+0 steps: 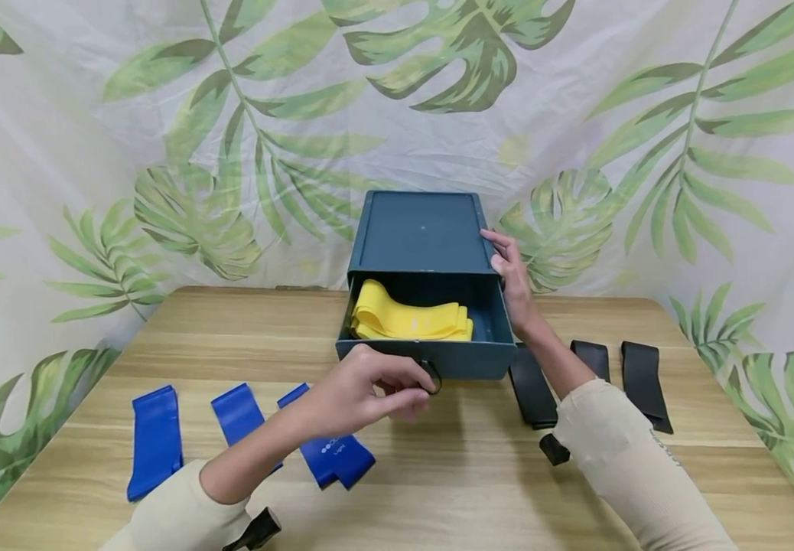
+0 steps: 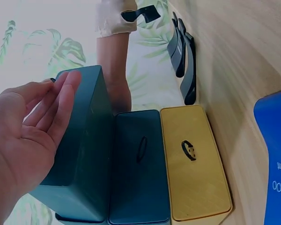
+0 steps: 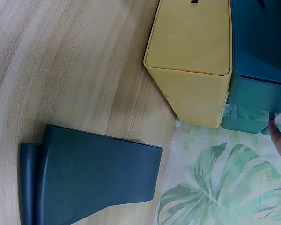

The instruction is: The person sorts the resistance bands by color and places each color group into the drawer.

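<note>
A dark teal drawer cabinet (image 1: pixel 423 229) stands at the back of the table, its top drawer (image 1: pixel 438 360) pulled out. Folded yellow resistance bands (image 1: pixel 414 320) lie inside, toward the drawer's left. My left hand (image 1: pixel 376 386) pinches the small black loop pull (image 1: pixel 436 376) on the drawer front with thumb and fingertips. My right hand (image 1: pixel 515 283) rests against the cabinet's right side, fingers extended along its top edge. Below the open drawer, the left wrist view shows a closed teal drawer (image 2: pixel 138 187) and a closed yellow drawer (image 2: pixel 196 183), each with a black loop.
Three blue resistance bands lie on the left of the wooden table (image 1: pixel 232 329), the nearest blue band (image 1: pixel 338 455) marked "Light". On the right are three black bands, one black band (image 1: pixel 645 383) farthest out. A leaf-patterned cloth (image 1: pixel 287 115) hangs behind.
</note>
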The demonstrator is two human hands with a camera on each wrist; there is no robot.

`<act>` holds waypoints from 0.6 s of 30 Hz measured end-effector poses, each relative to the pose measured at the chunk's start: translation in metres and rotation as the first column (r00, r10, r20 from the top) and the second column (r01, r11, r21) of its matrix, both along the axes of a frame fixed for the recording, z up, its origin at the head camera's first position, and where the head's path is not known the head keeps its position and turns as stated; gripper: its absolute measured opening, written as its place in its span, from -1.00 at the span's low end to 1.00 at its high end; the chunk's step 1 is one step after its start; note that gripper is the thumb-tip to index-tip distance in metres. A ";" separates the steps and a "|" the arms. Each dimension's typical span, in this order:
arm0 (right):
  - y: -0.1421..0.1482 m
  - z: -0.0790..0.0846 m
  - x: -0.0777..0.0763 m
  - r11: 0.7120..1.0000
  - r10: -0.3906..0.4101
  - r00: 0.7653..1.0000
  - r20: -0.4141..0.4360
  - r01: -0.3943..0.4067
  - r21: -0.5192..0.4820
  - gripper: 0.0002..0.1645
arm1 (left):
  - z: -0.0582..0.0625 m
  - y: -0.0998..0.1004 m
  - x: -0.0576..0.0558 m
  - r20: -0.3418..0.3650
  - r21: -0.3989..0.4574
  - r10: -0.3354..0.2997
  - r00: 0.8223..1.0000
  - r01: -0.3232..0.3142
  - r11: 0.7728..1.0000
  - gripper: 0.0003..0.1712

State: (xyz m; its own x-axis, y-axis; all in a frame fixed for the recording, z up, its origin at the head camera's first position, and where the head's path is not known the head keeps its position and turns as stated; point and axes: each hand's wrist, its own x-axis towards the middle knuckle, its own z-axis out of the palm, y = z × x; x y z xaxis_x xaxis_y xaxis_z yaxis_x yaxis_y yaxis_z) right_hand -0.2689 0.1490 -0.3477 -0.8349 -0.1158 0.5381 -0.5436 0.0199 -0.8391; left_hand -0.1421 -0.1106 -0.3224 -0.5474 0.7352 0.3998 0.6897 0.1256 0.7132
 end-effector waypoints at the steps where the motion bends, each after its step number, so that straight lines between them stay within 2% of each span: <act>1: 0.000 0.000 0.000 1.000 0.000 1.000 0.000 0.000 -0.001 -0.25 | 0.000 0.000 0.000 0.017 0.008 -0.003 1.000 0.003 1.000 -0.88; 4: 0.000 0.001 -0.001 1.000 0.003 1.000 0.006 -0.003 -0.007 -0.26 | -0.002 0.001 -0.001 0.032 0.024 -0.008 0.999 0.007 1.000 -0.88; 10: 0.001 0.000 -0.001 1.000 0.001 1.000 0.011 -0.001 -0.011 -0.27 | -0.002 0.004 -0.006 0.006 0.052 0.007 1.000 -0.007 0.999 -0.88; 13: 0.002 0.000 -0.002 1.000 -0.002 1.000 0.014 0.002 -0.011 -0.27 | -0.002 0.005 -0.013 0.001 0.067 0.017 1.000 -0.017 0.998 -0.88; 18: 0.002 0.000 -0.003 1.000 0.015 0.999 0.050 -0.014 -0.023 -0.25 | -0.004 0.007 -0.030 0.008 0.072 0.075 0.997 -0.075 0.995 -0.89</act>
